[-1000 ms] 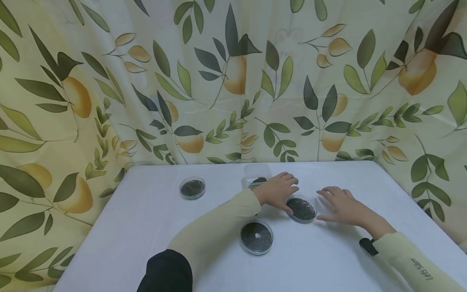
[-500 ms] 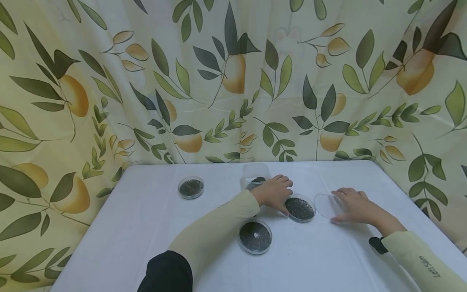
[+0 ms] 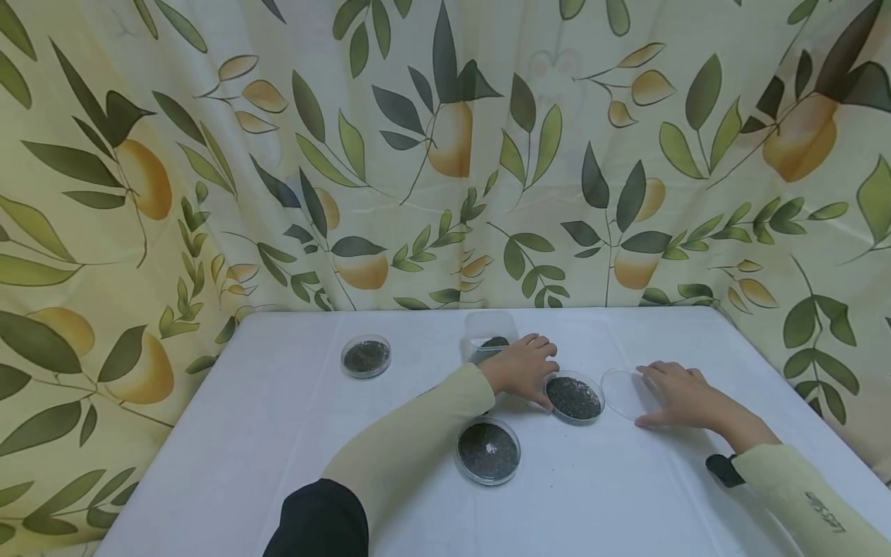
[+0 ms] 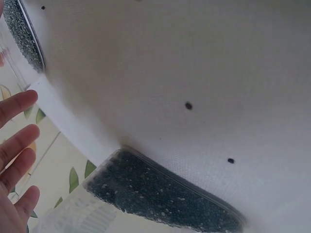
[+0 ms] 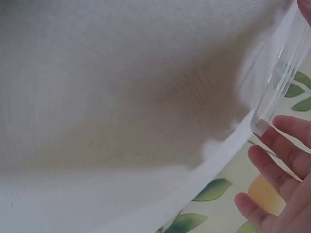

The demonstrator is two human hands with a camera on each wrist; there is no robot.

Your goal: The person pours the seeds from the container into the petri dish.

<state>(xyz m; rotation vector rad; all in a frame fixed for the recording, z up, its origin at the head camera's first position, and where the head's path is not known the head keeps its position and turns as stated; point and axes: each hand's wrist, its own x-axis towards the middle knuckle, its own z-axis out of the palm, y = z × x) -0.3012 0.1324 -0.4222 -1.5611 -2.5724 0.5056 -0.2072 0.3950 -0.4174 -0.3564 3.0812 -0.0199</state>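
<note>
In the head view my left hand [image 3: 524, 368] is beside an open petri dish [image 3: 574, 398] of dark grains, its thumb right at the dish's left rim. In the left wrist view its fingers [image 4: 20, 137] are spread, and part of the dish [image 4: 22, 36] shows at the upper left. My right hand [image 3: 685, 398] holds a clear round lid [image 3: 623, 393] just right of the dish. The right wrist view shows this lid [image 5: 279, 80] pinched at its edge between thumb and fingertips, the lower fingers [image 5: 267, 167] stretched out beside it.
A second petri dish [image 3: 489, 451] of dark grains stands nearer the front, another [image 3: 366, 357] at the back left. Behind my left hand is a clear box [image 3: 487, 329] with dark grains. A few stray grains [image 4: 188, 105] lie on the white tabletop [image 3: 230, 433].
My right hand has moved right with the clear lid, away from the dish. My left hand has drawn back slightly left, its thumb staying at the dish's rim.
</note>
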